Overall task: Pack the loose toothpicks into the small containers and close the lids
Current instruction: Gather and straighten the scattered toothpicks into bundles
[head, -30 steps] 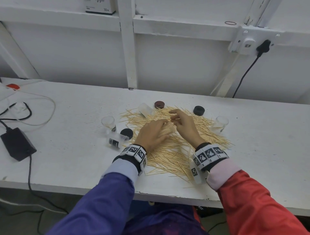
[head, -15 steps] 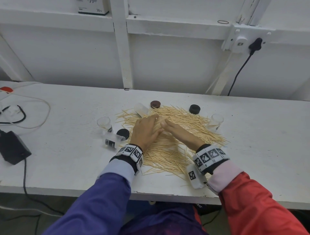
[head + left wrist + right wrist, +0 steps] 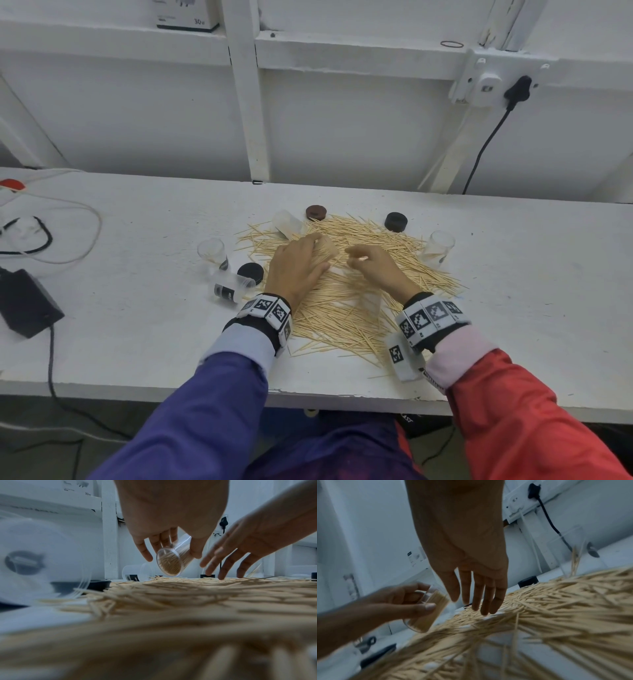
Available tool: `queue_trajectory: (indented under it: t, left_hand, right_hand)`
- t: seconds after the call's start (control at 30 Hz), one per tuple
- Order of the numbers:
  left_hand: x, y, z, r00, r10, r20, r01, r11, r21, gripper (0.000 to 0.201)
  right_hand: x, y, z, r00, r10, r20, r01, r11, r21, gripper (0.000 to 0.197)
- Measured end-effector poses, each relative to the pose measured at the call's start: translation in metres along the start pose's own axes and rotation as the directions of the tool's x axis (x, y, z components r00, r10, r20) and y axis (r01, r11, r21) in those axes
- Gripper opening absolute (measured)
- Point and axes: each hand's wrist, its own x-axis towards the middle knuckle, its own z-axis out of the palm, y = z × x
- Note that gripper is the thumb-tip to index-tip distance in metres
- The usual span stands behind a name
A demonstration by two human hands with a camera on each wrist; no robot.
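Observation:
A wide pile of loose toothpicks (image 3: 342,301) covers the middle of the white table (image 3: 137,325). My left hand (image 3: 310,255) grips a clear container (image 3: 329,247) packed with toothpicks and holds it tilted just above the pile; the left wrist view shows this container (image 3: 171,562) from its base. My right hand (image 3: 359,257) is open beside it. Its straight fingers (image 3: 485,601) point down and touch the pile. Other clear containers stand or lie around: one upright (image 3: 212,251), one on its side (image 3: 231,287), one at the back (image 3: 286,222), one at the right (image 3: 438,248).
A brown lid (image 3: 315,213) and two black lids (image 3: 396,221) (image 3: 250,273) lie at the pile's edges. A black power adapter (image 3: 25,303) and cables (image 3: 51,233) occupy the left end. A wall socket with a plug (image 3: 513,90) is at the back right.
My right hand has left the container's mouth, moved right and down, and spread its fingers onto the pile. My left hand keeps the filled container.

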Motion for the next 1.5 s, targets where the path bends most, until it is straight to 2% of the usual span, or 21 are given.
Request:
queue_trajectory:
  t: [0.07,0.17,0.27,0.4,0.6,0.83,1.03,1.2,1.27,1.37,1.5]
  left_hand:
    - [0.000,0.000,0.000,1.000,-0.004,0.000,0.004,1.000,0.013,0.057]
    - [0.001,0.000,0.001,1.000,-0.002,0.007,0.002,0.999,0.032,0.057]
    - [0.001,0.000,0.001,1.000,-0.001,0.016,0.000,0.999,0.053,0.058]
    - [0.000,0.000,0.001,1.000,-0.005,0.025,0.003,0.997,0.071,0.057]
    - [0.001,-0.001,0.001,1.000,-0.011,0.009,0.010,0.995,0.095,0.057]
    - [0.002,-0.002,0.002,1.000,-0.022,0.015,0.021,0.994,0.105,0.057]
    - [0.001,-0.001,0.000,0.999,0.007,0.037,-0.010,0.996,0.089,0.056]
    - [0.000,-0.001,0.004,0.972,0.137,0.192,-0.128,0.990,-0.059,0.059]
    - [0.000,-0.001,0.006,0.960,0.179,0.215,-0.165,0.983,-0.081,0.058]
    - [0.000,-0.001,0.006,0.959,0.191,0.210,-0.175,0.980,-0.093,0.057]
    - [0.000,0.000,0.005,0.957,0.204,0.208,-0.187,0.978,-0.098,0.056]
  right_hand:
    - [0.002,0.005,0.001,0.998,-0.010,0.058,0.024,0.970,-0.242,0.028]
    - [0.000,0.007,0.008,0.995,-0.038,0.096,0.079,0.872,-0.483,0.023]
    - [-0.001,0.003,0.013,0.994,-0.092,0.057,0.107,0.776,-0.622,0.015]
    - [-0.001,-0.003,0.016,0.994,-0.108,0.034,0.102,0.718,-0.688,0.011]
    - [-0.003,-0.004,0.009,0.997,-0.048,-0.058,0.004,0.801,-0.599,0.016]
    - [-0.001,-0.005,-0.017,0.997,-0.009,-0.077,-0.022,0.918,-0.395,0.013]
    - [0.000,-0.009,-0.023,0.992,-0.056,-0.113,0.008,0.922,-0.388,0.013]
    - [0.000,-0.013,-0.020,0.988,-0.153,-0.030,0.125,0.892,-0.434,0.012]
    - [0.001,-0.012,-0.017,0.980,-0.196,-0.025,0.168,0.893,-0.418,0.013]
    - [0.003,-0.011,-0.014,0.971,-0.230,-0.059,0.202,0.930,-0.308,0.013]
    - [0.002,-0.013,-0.014,0.969,-0.208,-0.131,0.193,0.974,-0.117,0.010]
